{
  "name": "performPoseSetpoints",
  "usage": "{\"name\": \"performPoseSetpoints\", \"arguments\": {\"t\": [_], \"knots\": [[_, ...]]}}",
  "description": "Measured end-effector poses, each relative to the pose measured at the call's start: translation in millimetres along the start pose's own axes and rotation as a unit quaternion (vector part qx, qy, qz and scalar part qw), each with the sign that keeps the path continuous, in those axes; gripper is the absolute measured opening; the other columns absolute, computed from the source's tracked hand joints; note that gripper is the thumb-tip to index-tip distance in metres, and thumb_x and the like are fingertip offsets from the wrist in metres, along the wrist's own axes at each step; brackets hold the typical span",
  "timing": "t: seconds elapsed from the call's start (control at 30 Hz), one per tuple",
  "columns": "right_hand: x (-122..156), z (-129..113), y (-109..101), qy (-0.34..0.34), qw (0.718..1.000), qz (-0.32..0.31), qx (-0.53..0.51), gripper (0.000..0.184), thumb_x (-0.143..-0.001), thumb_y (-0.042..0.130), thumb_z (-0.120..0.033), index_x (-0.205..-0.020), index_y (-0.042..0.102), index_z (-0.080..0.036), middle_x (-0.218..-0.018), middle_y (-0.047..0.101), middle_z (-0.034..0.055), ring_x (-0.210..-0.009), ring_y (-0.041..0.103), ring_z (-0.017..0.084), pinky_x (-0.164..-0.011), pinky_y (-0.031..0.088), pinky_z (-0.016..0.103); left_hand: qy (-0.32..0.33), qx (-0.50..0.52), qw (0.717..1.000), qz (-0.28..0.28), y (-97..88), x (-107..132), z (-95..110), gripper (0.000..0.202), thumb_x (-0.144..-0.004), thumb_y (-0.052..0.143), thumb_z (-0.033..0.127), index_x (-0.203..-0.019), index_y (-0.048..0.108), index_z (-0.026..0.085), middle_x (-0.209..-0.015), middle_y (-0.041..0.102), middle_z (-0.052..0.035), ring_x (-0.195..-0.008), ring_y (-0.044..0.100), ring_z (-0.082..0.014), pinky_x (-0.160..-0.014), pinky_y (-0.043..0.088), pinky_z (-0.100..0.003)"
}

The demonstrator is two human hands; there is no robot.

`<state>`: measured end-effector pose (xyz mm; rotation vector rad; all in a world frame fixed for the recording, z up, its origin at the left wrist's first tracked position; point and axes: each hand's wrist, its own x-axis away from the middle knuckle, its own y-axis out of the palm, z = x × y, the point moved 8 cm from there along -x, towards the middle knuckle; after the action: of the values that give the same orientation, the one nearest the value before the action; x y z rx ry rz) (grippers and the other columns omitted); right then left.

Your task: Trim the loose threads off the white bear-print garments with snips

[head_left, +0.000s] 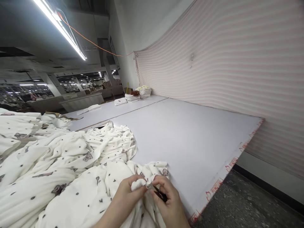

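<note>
A heap of white fabric with small dark prints (71,167) lies across the left half of a large white table (190,139). At the near edge, my left hand (129,191) pinches a bunched corner of this fabric. My right hand (167,198) meets it from the right, fingers closed on a small dark tool, apparently thread snips (160,193), whose tip touches the pinched fabric. Both hands sit close together, almost touching.
A striped cloth wall (225,63) hangs along the table's right side. Stacks of folded pieces (139,93) stand at the table's far end. The table's right edge (228,166) drops to a dark floor (249,205). More tables stand far off to the left.
</note>
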<state>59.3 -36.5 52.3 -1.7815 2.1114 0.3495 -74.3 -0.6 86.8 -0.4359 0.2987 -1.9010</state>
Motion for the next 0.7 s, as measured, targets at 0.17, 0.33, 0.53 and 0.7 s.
{"name": "performPoseSetpoints", "arguments": {"t": [0.17,0.33,0.53,0.7], "knots": [[-8,-11,9,-0.097,0.994,-0.023,0.045,0.027,-0.082,0.058,-0.009,-0.102,0.063,-0.027,-0.096,0.069,0.0017,-0.092,0.065,0.017,-0.081,0.053,0.025,-0.088,0.115,0.989,-0.014,-6.3,1,-13,0.036,-0.07,0.071,0.04,-0.095,0.064,0.016,-0.1,0.071,-0.0064,-0.104,0.061,-0.0276,-0.091,0.044,-0.034],[-3,-9,10,-0.123,0.984,-0.022,0.125,0.019,-0.08,0.05,-0.011,-0.095,0.057,-0.023,-0.077,0.065,0.0008,-0.069,0.063,0.016,-0.063,0.049,0.024,-0.066,0.053,0.995,-0.062,-1.0,4,-11,0.032,-0.079,0.062,0.045,-0.098,0.059,0.02,-0.096,0.07,-0.0023,-0.099,0.06,-0.0244,-0.088,0.042,-0.032],[-3,8,13,-0.02,0.999,-0.031,0.027,0.017,-0.089,0.048,-0.029,-0.103,0.056,-0.022,-0.077,0.067,0.0009,-0.069,0.066,0.016,-0.065,0.05,0.022,-0.042,0.027,0.998,-0.044,1.0,3,2,0.028,-0.083,0.053,0.047,-0.09,0.058,0.021,-0.083,0.066,0.0007,-0.091,0.058,-0.0217,-0.084,0.042,-0.03],[-7,7,10,-0.019,0.996,-0.001,0.086,0.015,-0.091,0.043,-0.029,-0.084,0.055,-0.022,-0.064,0.058,-0.0017,-0.056,0.057,0.014,-0.056,0.043,0.021,-0.047,-0.003,0.998,-0.037,7.3,1,-3,0.031,-0.079,0.056,0.042,-0.102,0.058,0.021,-0.085,0.067,0.0001,-0.077,0.059,-0.0186,-0.076,0.044,-0.028]]}}
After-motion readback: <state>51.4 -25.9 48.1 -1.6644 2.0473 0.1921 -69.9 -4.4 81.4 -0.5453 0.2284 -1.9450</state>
